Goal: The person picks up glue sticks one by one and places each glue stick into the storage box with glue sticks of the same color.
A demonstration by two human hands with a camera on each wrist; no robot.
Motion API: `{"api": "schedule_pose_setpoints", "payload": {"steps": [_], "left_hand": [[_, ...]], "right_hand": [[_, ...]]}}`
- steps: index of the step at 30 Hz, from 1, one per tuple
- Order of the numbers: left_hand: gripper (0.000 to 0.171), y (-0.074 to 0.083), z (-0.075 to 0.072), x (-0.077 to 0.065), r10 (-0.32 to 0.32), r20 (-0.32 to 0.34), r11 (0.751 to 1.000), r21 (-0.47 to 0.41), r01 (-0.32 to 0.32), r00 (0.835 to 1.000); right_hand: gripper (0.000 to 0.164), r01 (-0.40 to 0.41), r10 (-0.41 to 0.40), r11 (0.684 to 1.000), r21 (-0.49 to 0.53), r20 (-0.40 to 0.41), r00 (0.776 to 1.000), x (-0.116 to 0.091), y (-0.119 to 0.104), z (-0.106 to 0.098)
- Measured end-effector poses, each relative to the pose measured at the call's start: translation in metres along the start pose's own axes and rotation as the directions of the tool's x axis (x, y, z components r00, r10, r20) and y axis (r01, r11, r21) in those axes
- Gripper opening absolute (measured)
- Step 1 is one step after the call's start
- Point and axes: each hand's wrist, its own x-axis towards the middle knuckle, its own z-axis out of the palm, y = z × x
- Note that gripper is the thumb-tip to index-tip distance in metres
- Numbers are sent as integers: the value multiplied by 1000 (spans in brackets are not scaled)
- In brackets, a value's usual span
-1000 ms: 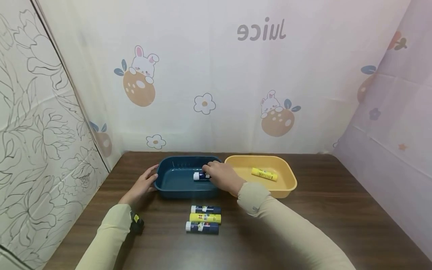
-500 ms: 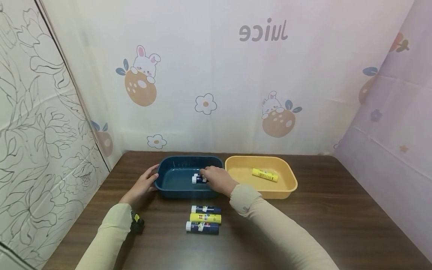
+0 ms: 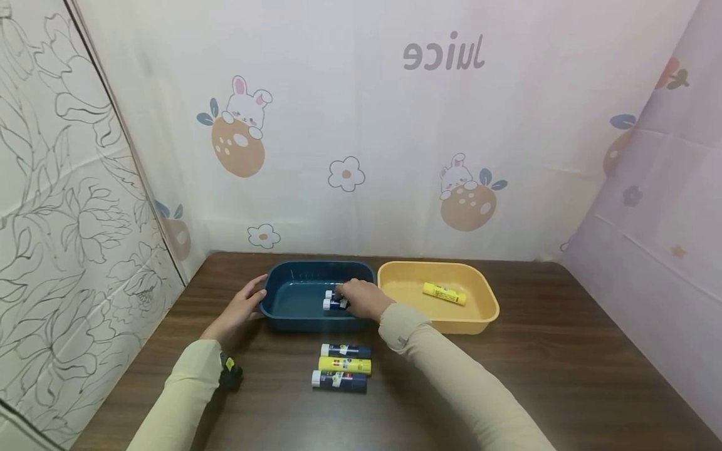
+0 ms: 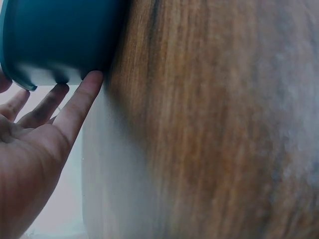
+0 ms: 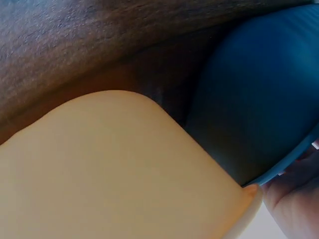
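My left hand rests against the left end of a dark blue tray. In the left wrist view its straight fingers touch the tray's outer wall. Reaching into the tray's right half, my right hand pinches a dark blue glue stick with a white cap. Just behind it another dark blue glue stick lies alongside; both right ends are hidden by the hand. The right wrist view shows only a bit of that hand beyond the blue rim.
Right beside the blue tray stands a yellow tray with a yellow glue stick in it. In front lie a dark blue glue stick, a yellow glue stick and another dark blue one. A printed curtain hangs behind.
My right hand has shifted slightly left and towards me inside the blue tray. Two white caps now show there, where one showed at first. The left hand stays put.
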Motion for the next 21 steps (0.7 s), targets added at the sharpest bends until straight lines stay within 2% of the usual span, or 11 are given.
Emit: {"api": "schedule_pose_setpoints", "payload": {"steps": [15,21], "left_hand": [[55,3,1,-1,-3,0,1000,-1,3,1000],[55,2,2,-2,-1,-2,1000,2,1,1000]], "right_hand": [[37,-12,17,996,-91,54,998,10,2,4],[35,-21,26,997,-74,63,998,12,3,8]]}}
